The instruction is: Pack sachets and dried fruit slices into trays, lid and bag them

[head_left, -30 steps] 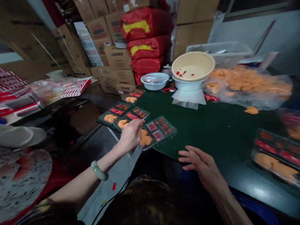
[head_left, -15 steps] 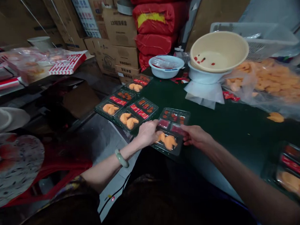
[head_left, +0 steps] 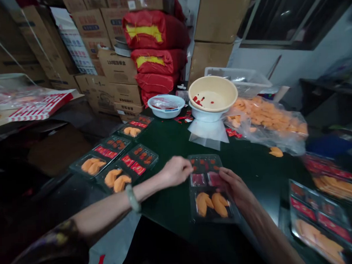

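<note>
A clear plastic compartment tray (head_left: 209,188) lies on the dark green table (head_left: 252,168), holding curved orange food pieces (head_left: 211,205) and red sachets (head_left: 205,180). My right hand (head_left: 234,187) grips its right edge. My left hand (head_left: 176,171) is blurred, with its fingertips at the tray's upper left corner, and a pale green bangle sits on that wrist. Several similar filled trays (head_left: 113,165) lie to the left of my left hand, and more (head_left: 320,223) lie at the right.
A beige bowl (head_left: 212,93) sits on a white bowl (head_left: 205,113) at the back. A plastic bag of orange pieces (head_left: 265,121) lies beside them, with a loose piece (head_left: 276,152) near it. Cardboard boxes (head_left: 117,66) and red sacks (head_left: 155,28) are stacked behind the table.
The view has swung left and up. The tray now lies squarely on the table, orange pieces nearest me. My left hand has slid to its upper left corner.
</note>
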The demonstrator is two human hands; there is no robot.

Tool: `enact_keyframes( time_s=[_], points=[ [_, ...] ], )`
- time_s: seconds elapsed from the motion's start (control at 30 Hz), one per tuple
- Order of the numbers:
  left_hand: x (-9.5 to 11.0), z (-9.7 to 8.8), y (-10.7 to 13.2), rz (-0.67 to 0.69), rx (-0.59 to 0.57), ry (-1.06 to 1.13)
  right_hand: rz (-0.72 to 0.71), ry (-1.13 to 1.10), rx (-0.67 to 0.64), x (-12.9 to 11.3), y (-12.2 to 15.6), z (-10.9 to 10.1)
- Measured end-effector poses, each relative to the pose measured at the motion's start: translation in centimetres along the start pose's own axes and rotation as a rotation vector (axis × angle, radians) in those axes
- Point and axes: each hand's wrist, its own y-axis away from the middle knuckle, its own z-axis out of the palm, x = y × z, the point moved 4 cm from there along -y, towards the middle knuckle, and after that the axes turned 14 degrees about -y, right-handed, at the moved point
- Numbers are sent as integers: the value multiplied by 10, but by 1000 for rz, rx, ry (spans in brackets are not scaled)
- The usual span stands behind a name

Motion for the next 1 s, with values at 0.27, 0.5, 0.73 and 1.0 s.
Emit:
enact_keyframes(
  time_s=[0.27,0.5,0.73,1.0],
  points=[
    [-14,19,-168,415,145,-644,86,-95,113,-10,23,-64],
    [-27,15,-216,476,21,-453,128,-134,25,-7,11,-47],
    [-34,28,-238,402,-42,-173,174,-130,-167,-10,-26,-18],
    [-24,14,-232,580,-153,-195,175,-59,-218,-33,-69,20]
  ],
)
